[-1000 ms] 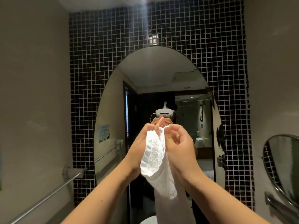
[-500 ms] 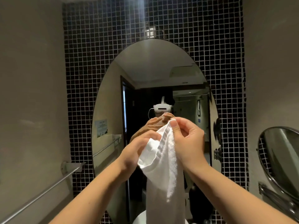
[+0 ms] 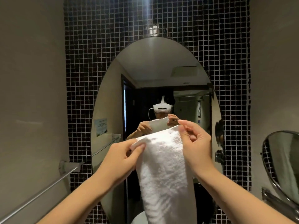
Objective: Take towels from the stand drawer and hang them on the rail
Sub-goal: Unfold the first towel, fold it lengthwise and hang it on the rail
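Observation:
A white towel (image 3: 163,172) hangs in front of me, spread out along its top edge. My left hand (image 3: 123,157) pinches the towel's top left corner, and my right hand (image 3: 194,141) pinches the top right corner, slightly higher. The towel's lower part drops out of the bottom of the view. A metal towel rail (image 3: 37,193) runs along the left wall, below and to the left of my hands, with nothing on it. The stand drawer is not in view.
An oval mirror (image 3: 155,81) on a dark mosaic wall (image 3: 100,29) faces me and reflects a person with the towel. A round swivel mirror (image 3: 284,160) sticks out from the right wall. A white basin edge (image 3: 137,219) shows at the bottom.
My hands have moved apart, each holding a top corner, so the bunched towel is now spread flat. The view has tilted slightly upward.

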Demonstrator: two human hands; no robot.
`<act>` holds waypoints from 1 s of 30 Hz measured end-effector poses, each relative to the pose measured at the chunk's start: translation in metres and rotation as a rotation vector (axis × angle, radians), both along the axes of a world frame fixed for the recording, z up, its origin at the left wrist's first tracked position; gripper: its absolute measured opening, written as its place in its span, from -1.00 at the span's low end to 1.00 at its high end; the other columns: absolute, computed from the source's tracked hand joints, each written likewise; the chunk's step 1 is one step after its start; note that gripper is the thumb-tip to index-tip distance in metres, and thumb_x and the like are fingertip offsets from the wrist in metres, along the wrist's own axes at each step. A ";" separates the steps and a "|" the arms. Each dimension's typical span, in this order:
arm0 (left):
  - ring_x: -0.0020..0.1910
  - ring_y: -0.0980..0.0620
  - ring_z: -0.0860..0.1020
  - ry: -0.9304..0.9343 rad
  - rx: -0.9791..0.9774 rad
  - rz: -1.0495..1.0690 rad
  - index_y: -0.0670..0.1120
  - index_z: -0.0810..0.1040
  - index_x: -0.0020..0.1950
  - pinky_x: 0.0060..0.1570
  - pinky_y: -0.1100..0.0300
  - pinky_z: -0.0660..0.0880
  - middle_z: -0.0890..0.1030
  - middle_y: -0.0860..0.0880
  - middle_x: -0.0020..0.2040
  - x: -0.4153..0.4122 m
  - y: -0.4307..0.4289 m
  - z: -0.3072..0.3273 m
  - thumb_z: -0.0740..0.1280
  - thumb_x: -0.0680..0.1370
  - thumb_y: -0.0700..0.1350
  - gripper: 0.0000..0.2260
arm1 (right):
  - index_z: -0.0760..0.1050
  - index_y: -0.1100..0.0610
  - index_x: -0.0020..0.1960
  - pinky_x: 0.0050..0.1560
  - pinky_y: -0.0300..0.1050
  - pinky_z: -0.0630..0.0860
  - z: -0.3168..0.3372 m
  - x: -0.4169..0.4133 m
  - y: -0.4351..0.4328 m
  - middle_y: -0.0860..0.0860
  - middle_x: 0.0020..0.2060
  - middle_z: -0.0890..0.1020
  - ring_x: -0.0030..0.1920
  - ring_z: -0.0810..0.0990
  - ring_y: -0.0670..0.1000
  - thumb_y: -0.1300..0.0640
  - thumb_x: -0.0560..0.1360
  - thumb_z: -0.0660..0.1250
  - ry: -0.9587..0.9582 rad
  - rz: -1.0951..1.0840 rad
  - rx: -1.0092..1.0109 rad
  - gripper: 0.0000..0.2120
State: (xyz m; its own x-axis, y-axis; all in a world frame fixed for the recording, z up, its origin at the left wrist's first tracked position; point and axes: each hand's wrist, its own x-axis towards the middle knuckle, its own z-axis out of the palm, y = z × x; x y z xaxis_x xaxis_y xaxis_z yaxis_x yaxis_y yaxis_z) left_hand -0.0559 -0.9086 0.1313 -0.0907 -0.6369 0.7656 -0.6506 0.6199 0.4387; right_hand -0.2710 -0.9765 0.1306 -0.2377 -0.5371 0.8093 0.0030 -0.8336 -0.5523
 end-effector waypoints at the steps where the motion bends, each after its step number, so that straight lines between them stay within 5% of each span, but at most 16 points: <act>1: -0.32 0.24 0.62 0.021 -0.015 0.020 0.33 0.62 -0.05 -0.30 0.32 0.54 0.68 0.27 -0.23 -0.002 -0.002 0.003 0.34 0.64 -0.03 -0.77 | 0.67 0.00 0.05 -0.51 -0.31 0.24 -0.001 0.000 -0.001 -0.15 -0.39 0.60 -0.53 0.30 -0.18 0.18 0.58 0.39 0.000 0.009 -0.003 -0.87; 6: -0.26 -0.01 0.60 0.116 -0.075 0.087 0.14 0.62 -0.14 -0.26 0.06 0.52 0.65 0.07 -0.26 0.006 -0.015 0.021 0.33 0.63 -0.09 -0.81 | 0.65 0.04 -0.04 -0.40 -0.20 0.44 0.012 -0.010 0.000 -0.04 -0.24 0.67 -0.38 0.49 -0.09 0.06 0.48 0.50 0.085 0.018 0.028 -0.91; 11: -0.29 0.20 0.61 0.228 -0.054 0.001 0.13 0.70 -0.16 -0.24 0.22 0.50 0.71 0.14 -0.27 0.015 -0.021 0.031 0.44 0.58 -0.12 -0.83 | 0.65 0.11 -0.15 -0.21 -0.38 0.56 0.027 -0.021 0.007 -0.05 -0.21 0.70 -0.24 0.66 -0.24 0.20 0.40 0.58 0.221 0.001 0.065 -0.88; 19: -0.09 -0.13 0.65 0.181 -0.173 0.059 0.05 0.67 -0.01 -0.02 -0.13 0.61 0.71 0.00 -0.14 0.011 -0.028 0.042 0.34 0.63 -0.19 -0.83 | 0.68 0.17 -0.11 -0.15 -0.36 0.59 0.040 -0.025 0.013 -0.01 -0.10 0.73 -0.15 0.69 -0.22 0.34 0.37 0.58 0.348 -0.040 0.134 -0.84; 25: -0.37 0.14 0.42 0.137 -0.355 0.047 0.00 0.45 0.40 -0.26 0.26 0.38 0.44 0.06 -0.35 0.011 -0.032 0.067 0.31 0.59 -0.31 -0.59 | 0.65 -0.04 -0.05 0.02 -0.02 0.68 0.054 -0.020 0.014 -0.06 -0.11 0.73 -0.07 0.72 -0.05 0.28 0.41 0.53 0.400 -0.105 0.114 -0.75; 30: -0.43 0.15 0.31 0.062 -0.538 0.110 -0.09 0.46 0.16 -0.28 0.45 0.27 0.39 0.13 -0.36 0.006 -0.029 0.095 0.21 0.53 -0.37 -0.72 | 0.50 -0.07 0.13 -0.07 -0.02 0.64 0.075 -0.008 0.011 0.02 -0.09 0.69 -0.11 0.68 -0.04 0.15 0.45 0.50 0.215 -0.076 0.129 -0.68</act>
